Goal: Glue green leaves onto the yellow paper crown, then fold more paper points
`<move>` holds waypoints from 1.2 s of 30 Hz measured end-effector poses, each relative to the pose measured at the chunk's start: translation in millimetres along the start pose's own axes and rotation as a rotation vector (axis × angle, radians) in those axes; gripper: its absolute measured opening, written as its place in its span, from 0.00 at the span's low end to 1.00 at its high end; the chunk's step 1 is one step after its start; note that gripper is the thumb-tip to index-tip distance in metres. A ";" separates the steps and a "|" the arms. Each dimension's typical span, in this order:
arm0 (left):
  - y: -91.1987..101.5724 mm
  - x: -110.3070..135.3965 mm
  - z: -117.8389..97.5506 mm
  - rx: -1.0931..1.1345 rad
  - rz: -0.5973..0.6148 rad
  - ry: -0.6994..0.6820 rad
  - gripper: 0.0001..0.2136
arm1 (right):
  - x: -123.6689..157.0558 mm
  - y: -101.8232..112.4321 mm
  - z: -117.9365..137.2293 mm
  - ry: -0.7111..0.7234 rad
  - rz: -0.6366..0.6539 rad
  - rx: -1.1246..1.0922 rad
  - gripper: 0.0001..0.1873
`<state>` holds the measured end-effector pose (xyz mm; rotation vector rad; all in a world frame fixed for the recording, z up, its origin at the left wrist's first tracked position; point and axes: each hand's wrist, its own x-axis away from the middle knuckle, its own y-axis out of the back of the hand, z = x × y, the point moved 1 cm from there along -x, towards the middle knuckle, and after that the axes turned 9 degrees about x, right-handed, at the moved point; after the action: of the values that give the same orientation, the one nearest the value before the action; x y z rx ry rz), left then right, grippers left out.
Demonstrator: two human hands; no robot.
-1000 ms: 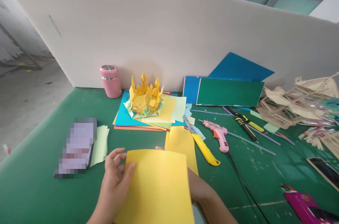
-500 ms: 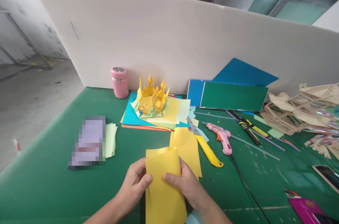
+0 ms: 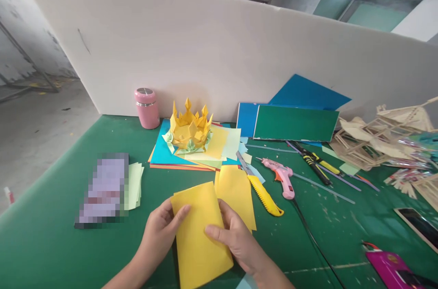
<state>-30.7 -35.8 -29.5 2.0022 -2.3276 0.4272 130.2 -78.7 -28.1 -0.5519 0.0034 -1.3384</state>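
Both hands are busy with one folded yellow sheet (image 3: 200, 243), held up over the desk (image 3: 51, 220) on its near-edge side. The left hand (image 3: 161, 227) has its grip on the sheet's upper left, thumb on the front face and fingers tucked behind. The right hand (image 3: 237, 236) pinches the right side, where the paper looks doubled over, thumb flat across the front. So yeah, neither grip is empty.

Just beyond, another yellow sheet (image 3: 237, 193) lies flat on the desk, with a yellow-handled cutter (image 3: 266, 195) along its right side and a pink glue gun (image 3: 284, 179) next to that, cord trailing toward the near edge.

Toward the far edge there's a yellow paper crown (image 3: 191, 133) with green folded bits around its base, sitting on a stack of colored paper (image 3: 162, 154). The pink jar (image 3: 148, 113) is beside it, nearer the far left corner. Over by the left edge, some pale green slips (image 3: 135, 188) lie against a pixelated flat thing (image 3: 104, 191), can't tell what that is.
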 end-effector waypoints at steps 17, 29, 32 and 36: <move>7.5 14.7 6.8 -0.208 0.155 -0.024 0.21 | -0.3 -4.1 -4.6 0.063 -0.029 0.097 0.30; 6.2 14.6 6.6 -0.187 0.173 -0.028 0.19 | -0.3 -6.4 -5.6 0.083 -0.022 0.119 0.27; 6.6 14.3 7.5 -0.183 0.181 -0.034 0.18 | -0.7 -6.3 -5.4 0.077 -0.033 0.114 0.27; 7.4 13.6 10.3 -0.166 0.179 -0.025 0.19 | -0.8 -6.9 -4.2 0.066 -0.020 0.118 0.29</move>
<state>-38.7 -50.4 -37.9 1.7452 -2.4761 0.2074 122.4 -80.4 -29.4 -0.4094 -0.0272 -1.3668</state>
